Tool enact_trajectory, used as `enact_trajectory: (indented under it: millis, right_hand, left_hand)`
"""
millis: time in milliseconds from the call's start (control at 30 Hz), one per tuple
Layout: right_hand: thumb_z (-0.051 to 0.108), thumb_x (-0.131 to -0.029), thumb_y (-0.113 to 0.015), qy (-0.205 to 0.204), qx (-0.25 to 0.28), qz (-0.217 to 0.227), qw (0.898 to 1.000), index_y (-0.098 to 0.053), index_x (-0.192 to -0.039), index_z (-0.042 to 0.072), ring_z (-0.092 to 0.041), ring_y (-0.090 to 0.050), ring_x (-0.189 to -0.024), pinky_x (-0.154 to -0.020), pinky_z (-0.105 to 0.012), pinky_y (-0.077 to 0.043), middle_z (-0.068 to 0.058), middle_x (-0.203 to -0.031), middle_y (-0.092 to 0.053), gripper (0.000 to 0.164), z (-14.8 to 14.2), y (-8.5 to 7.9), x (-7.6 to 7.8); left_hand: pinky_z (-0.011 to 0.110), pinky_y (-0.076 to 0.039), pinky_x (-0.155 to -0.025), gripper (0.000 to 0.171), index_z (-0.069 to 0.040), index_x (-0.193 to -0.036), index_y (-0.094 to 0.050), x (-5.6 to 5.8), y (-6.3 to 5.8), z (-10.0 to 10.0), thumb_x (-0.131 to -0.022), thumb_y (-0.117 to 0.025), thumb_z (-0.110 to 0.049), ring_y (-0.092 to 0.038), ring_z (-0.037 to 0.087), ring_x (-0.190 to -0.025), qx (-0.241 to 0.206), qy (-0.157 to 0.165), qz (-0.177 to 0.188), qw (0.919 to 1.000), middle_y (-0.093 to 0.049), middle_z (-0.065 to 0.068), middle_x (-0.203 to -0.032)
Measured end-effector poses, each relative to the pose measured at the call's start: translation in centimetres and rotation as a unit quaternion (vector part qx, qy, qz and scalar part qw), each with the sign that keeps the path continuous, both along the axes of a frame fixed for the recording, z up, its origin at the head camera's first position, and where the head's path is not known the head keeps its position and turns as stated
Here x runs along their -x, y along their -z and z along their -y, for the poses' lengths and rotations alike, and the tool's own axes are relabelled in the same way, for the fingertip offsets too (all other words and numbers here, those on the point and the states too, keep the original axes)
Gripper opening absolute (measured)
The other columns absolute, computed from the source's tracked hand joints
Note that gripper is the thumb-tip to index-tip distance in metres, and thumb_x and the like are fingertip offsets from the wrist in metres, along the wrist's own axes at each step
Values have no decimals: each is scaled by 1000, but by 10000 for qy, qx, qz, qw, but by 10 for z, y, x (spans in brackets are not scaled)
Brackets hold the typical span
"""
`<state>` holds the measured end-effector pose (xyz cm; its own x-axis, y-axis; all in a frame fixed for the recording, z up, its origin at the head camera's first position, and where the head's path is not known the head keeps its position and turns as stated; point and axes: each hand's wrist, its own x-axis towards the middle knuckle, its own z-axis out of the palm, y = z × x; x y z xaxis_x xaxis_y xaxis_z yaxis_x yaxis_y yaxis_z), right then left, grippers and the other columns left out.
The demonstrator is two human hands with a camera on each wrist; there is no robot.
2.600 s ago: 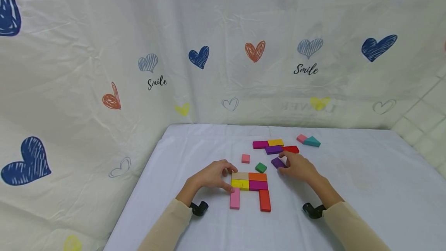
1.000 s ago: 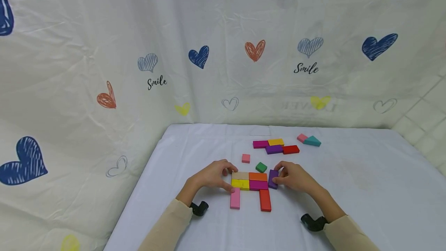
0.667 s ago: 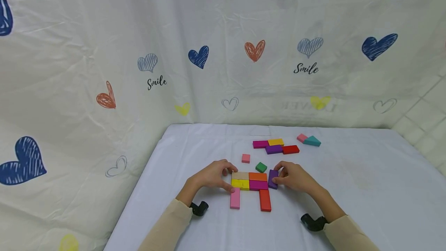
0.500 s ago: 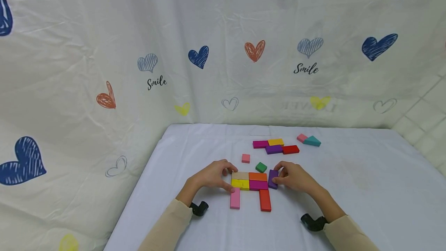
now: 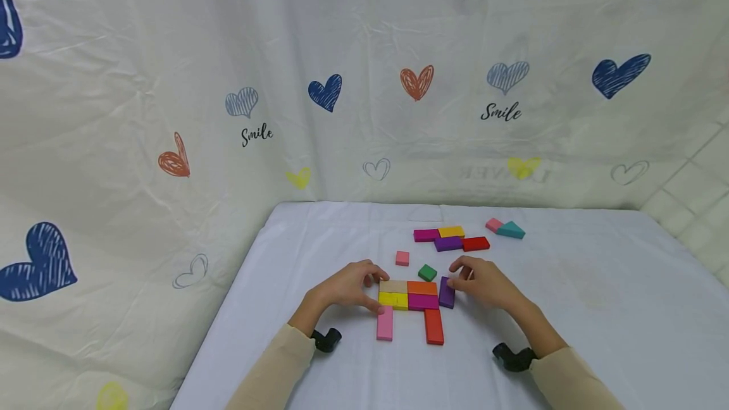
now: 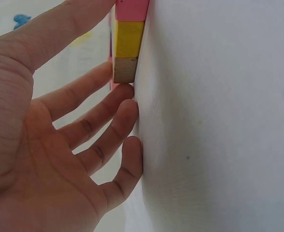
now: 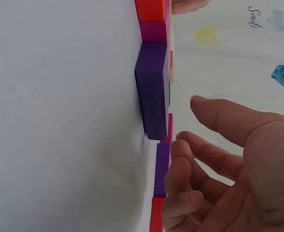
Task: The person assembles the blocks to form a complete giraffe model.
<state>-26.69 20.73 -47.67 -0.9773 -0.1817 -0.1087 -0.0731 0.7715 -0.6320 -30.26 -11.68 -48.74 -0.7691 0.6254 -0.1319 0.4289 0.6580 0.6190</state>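
In the head view, small wooden blocks lie together on the white cloth: beige (image 5: 393,286) above yellow (image 5: 393,300), orange (image 5: 422,288) above magenta (image 5: 423,302). A pink block (image 5: 385,324) and a red block (image 5: 434,326) extend from the near side. My left hand (image 5: 347,286) holds the left end, index finger at the beige block, thumb by the yellow and pink ones. A purple block (image 5: 447,293) stands lengthwise beside the right end. Just off it is my right hand (image 5: 486,280); in the right wrist view its thumb and fingers are spread apart, holding nothing.
Behind the group lie a green block (image 5: 427,272) and a small pink square (image 5: 402,258). Farther back are a magenta, a yellow, a second purple (image 5: 448,243) and a red block, with a teal triangle (image 5: 510,229) to the right. A heart-printed curtain (image 5: 376,131) hangs behind.
My right hand brought the purple block from the back right to the group's right end, turned it lengthwise, then let go and lifted slightly. My left hand has stayed in place.
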Motion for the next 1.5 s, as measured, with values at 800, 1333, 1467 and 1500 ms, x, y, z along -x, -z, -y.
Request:
enact_trajectory:
  millis: [800, 1333, 1467, 1500]
  right_hand:
    - [16, -95, -72, -997, -168, 160, 9947, -67, -126, 13, -19, -59, -98, -83, -36, -58, -5, -107, -66, 31, 24, 1, 45]
    - [22, -90, -79, -582, -110, -98, 9982, -67, -117, 10, -19, -58, -94, -81, -34, -58, -5, -103, -65, 32, 22, 9, 53]
    - [24, -91, -78, -379, -105, -364, 9986, -66, -121, 10, -20, -61, -97, -81, -35, -59, -7, -109, -68, 35, 20, 6, 48]
    - [25, -92, -78, -307, -110, -440, 9985, -66, -123, 11, -20, -61, -98, -81, -34, -59, -7, -110, -68, 37, 19, 4, 46]
  left_hand:
    - [21, -52, -83, 59, -25, -128, -67, 2, 3, -3, -76, -90, -39, -55, 9, -101, 65, -15, 20, 10000, -62, -9, -111]
    - [21, -52, -84, 59, -24, -129, -67, 2, 1, -2, -77, -90, -38, -55, 8, -100, 78, -5, -20, 10000, -62, -10, -111]
    - [21, -52, -84, 59, -24, -128, -67, 1, 0, -2, -77, -91, -37, -55, 8, -100, 63, -35, 2, 10000, -62, -10, -112]
    - [21, -52, -84, 58, -24, -128, -67, 0, 0, -2, -77, -91, -37, -55, 8, -100, 57, -46, 12, 10000, -62, -10, -112]
